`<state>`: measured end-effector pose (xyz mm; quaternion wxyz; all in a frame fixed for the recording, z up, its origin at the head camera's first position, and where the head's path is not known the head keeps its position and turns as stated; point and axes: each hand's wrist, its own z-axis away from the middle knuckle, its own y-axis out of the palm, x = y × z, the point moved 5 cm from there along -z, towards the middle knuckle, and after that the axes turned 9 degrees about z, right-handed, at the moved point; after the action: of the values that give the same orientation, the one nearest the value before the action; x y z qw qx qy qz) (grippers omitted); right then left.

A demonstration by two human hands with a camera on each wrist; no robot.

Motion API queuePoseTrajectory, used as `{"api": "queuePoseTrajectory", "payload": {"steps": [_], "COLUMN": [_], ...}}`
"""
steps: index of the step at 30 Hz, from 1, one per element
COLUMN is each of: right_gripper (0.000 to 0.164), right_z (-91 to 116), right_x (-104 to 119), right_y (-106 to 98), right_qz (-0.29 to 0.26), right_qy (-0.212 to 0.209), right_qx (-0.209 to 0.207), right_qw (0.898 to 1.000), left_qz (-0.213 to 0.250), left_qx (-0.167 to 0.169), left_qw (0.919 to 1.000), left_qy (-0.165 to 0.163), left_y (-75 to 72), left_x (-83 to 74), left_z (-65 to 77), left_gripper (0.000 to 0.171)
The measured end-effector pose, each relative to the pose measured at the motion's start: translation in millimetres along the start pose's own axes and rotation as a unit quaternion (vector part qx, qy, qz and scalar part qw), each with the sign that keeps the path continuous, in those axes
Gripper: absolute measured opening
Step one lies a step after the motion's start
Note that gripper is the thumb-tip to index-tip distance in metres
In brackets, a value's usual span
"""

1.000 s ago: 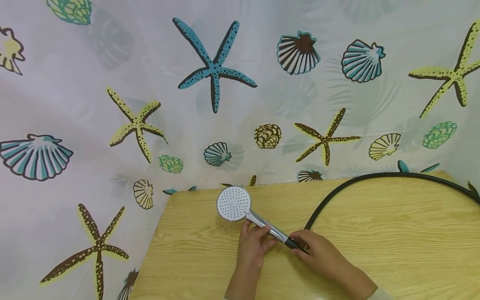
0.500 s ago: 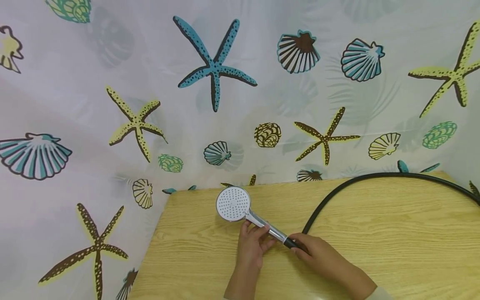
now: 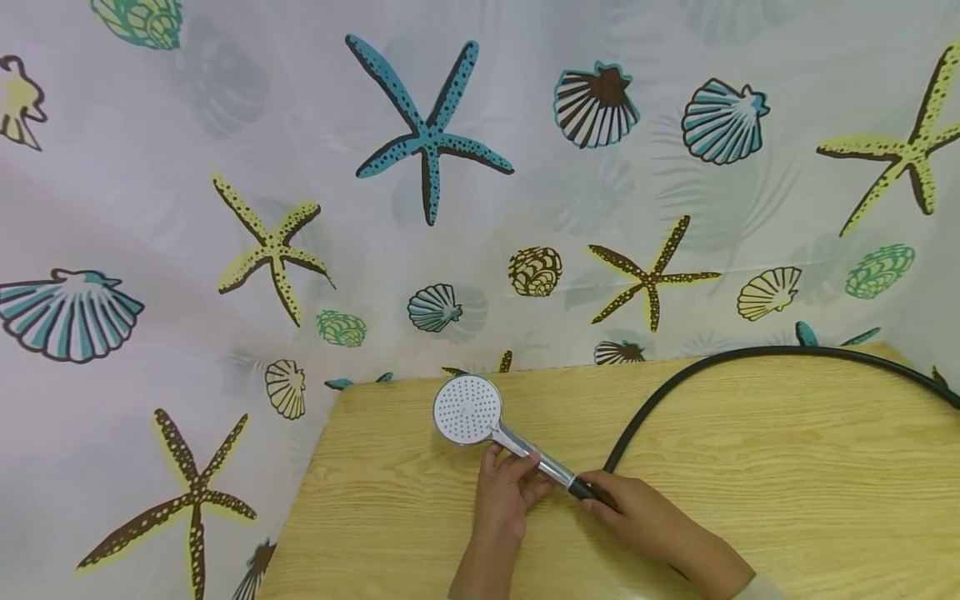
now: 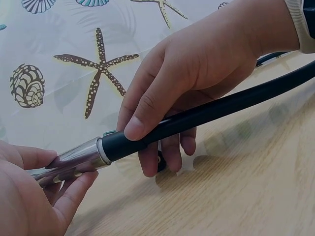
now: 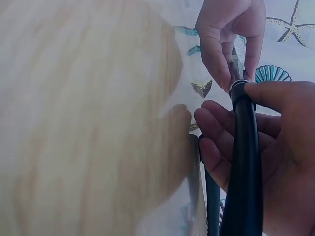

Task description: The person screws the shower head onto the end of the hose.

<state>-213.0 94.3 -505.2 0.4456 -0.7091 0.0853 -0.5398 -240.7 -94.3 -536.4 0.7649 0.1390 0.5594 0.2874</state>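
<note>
A chrome shower head (image 3: 467, 409) with a round, white, dotted face points up and left over the table. My left hand (image 3: 502, 497) grips its chrome handle (image 4: 78, 160), fingers and thumb curled round it. At the handle's lower end, the black hose (image 4: 211, 110) meets the chrome, with a pale ring at the joint. My right hand (image 3: 637, 512) pinches the hose end just below that joint; in the right wrist view the thumb (image 5: 268, 96) presses on the black end. Part of the hose is hidden behind my right hand in the head view.
The wood-grain table (image 3: 382, 483) lies under both hands. Beyond the hands, the hose arcs back and off to the right edge. A white curtain (image 3: 480, 208) printed with starfish and shells stands behind and at the left.
The right hand has shifted slightly at the hose end, and the hose near it has moved slightly left. The left hand keeps its grip on the handle.
</note>
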Motion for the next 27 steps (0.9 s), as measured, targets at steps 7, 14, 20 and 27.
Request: {"api": "queuePoseTrajectory", "payload": {"steps": [7, 14, 20, 27], "right_gripper": [0.039, 0.035, 0.031, 0.031], "right_z": [0.6, 1.4, 1.6, -0.6], "right_x": [0.3, 3.1, 3.1, 0.9], "right_y": [-4.7, -9.3, -9.5, -9.0], "right_qz": [0.017, 0.045, 0.05, 0.05], "right_qy": [-0.002, -0.024, -0.029, -0.008], "right_qx": [-0.052, -0.105, -0.104, -0.089], "right_qw": [0.998, 0.993, 0.993, 0.995], "left_qz": [0.002, 0.005, 0.01, 0.011], "left_qx": [-0.009, -0.006, -0.003, -0.001], "left_qw": [1.0, 1.0, 0.9999, 0.9999], "left_qy": [0.002, 0.001, 0.004, 0.006], "left_y": [2.6, 3.7, 4.9, 6.5], "left_x": [0.9, 2.7, 2.9, 1.3], "left_z": [-0.1, 0.6, 0.5, 1.8], "left_gripper": [0.061, 0.06, 0.06, 0.062]}}
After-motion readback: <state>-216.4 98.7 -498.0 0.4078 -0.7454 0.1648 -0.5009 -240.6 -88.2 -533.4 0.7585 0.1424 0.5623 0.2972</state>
